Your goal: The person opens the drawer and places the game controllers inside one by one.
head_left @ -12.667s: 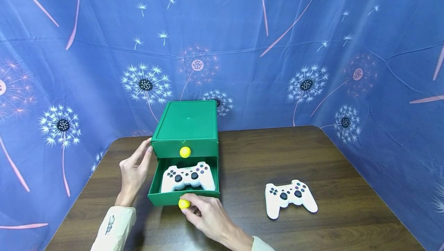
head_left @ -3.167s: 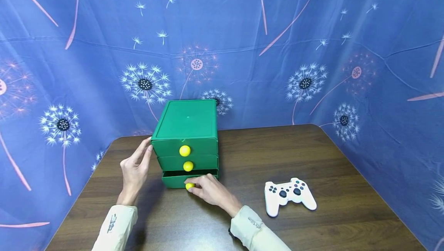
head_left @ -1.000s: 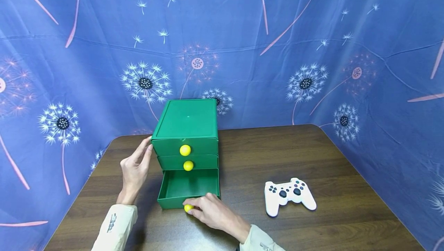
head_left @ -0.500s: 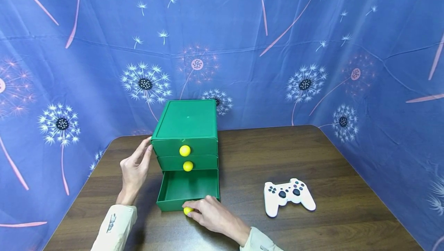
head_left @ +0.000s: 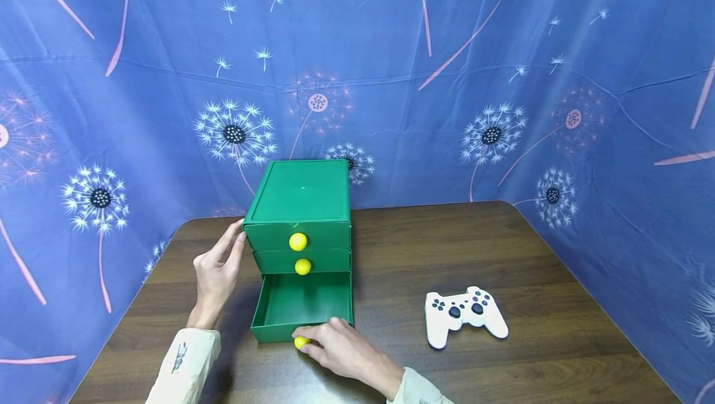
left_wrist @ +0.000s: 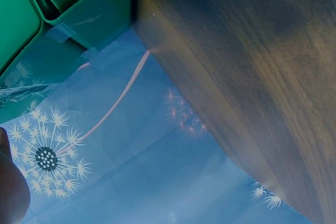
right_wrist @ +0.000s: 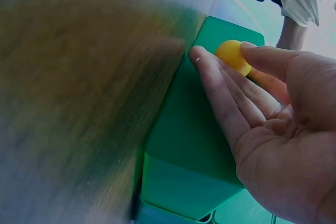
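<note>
A green drawer cabinet (head_left: 298, 190) stands on the table, its upper two drawers pushed in. The bottom drawer (head_left: 304, 298) is pulled far out, and its bare green floor shows. My right hand (head_left: 343, 348) pinches that drawer's yellow ball knob (head_left: 301, 342) between thumb and fingers. In the right wrist view, the thumb lies on one side of the same knob (right_wrist: 233, 56), against the drawer front (right_wrist: 191, 129). My left hand (head_left: 216, 270) touches the cabinet's left front corner with extended fingertips. Only a dark bit of that hand (left_wrist: 13, 182) shows in the left wrist view.
A white game controller (head_left: 465, 316) lies on the brown wooden table (head_left: 424, 249), right of the cabinet. The upper drawers carry yellow knobs (head_left: 298, 242) too. A blue dandelion-print cloth (head_left: 391, 112) hangs behind and beside the table.
Earlier the middle drawer stood out with a white controller inside; it is now pushed in. My right hand has drawn the bottom drawer toward me, lately only slightly. My left hand stays put.
</note>
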Demonstrator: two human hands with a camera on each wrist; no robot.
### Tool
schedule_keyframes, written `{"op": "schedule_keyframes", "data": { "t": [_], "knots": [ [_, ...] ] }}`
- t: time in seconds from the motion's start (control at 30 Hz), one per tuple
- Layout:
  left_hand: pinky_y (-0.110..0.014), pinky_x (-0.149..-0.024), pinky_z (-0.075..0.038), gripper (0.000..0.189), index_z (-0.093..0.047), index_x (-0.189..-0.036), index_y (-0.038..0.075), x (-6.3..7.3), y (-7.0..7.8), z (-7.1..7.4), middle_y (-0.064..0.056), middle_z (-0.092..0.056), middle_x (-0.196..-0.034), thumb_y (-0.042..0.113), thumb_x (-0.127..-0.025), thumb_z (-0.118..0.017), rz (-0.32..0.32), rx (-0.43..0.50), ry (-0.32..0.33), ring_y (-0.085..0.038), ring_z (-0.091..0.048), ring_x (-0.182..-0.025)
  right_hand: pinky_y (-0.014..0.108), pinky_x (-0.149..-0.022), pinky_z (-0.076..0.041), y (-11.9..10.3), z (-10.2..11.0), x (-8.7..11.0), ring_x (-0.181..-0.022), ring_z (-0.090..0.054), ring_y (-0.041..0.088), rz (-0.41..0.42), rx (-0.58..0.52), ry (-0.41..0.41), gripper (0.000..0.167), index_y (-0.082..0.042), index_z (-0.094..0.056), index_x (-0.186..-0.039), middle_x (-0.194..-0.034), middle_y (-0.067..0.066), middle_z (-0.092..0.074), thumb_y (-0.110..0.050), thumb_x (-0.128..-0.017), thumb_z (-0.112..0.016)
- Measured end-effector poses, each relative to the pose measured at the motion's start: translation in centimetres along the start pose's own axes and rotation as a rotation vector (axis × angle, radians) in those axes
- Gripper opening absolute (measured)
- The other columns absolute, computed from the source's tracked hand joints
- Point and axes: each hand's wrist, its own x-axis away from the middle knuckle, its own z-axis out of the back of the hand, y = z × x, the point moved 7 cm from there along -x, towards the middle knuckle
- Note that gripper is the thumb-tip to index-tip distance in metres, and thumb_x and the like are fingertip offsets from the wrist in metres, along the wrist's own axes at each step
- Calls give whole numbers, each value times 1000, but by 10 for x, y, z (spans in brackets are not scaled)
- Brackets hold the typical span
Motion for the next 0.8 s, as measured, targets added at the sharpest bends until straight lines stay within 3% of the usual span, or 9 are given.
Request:
{"op": "schedule_keyframes", "data": {
  "t": [0.23,0.5,0.6,0.8],
  "knots": [
    [-16,-43,-31,43,-75,-121,-4,0,0,-1,-21,-76,-99,-23,-82,-72,-4,8,-2,9,-58,-64,8,-77,-48,-2,-1,2,-83,-53,-15,27,7,3,22,-12,-76,-124,-122,-7,-73,-15,-105,-63],
    [-14,-44,-32,42,-75,-121,-4,1,-4,-1,-21,-76,-100,-23,-83,-72,0,3,-3,8,-64,-75,10,-80,-50,-2,-3,4,-93,-58,-13,-2,-11,-29,24,-12,-75,-127,-123,-6,-72,-16,-106,-62],
    [-14,-44,-33,41,-75,-120,-5,0,-3,0,-20,-76,-100,-22,-82,-73,-2,-3,2,3,-68,-77,8,-76,-48,-3,-4,5,-83,-56,-15,-3,-13,-41,24,-13,-74,-127,-122,-7,-73,-17,-107,-61],
    [-16,-40,-28,40,-75,-119,-6,-2,6,1,-22,-76,-100,-23,-83,-71,-4,2,-5,-2,-63,-60,6,-67,-44,-4,-4,6,-67,-48,-15,-2,-19,-48,25,-13,-73,-129,-119,-8,-73,-16,-107,-62]
  ]
}}
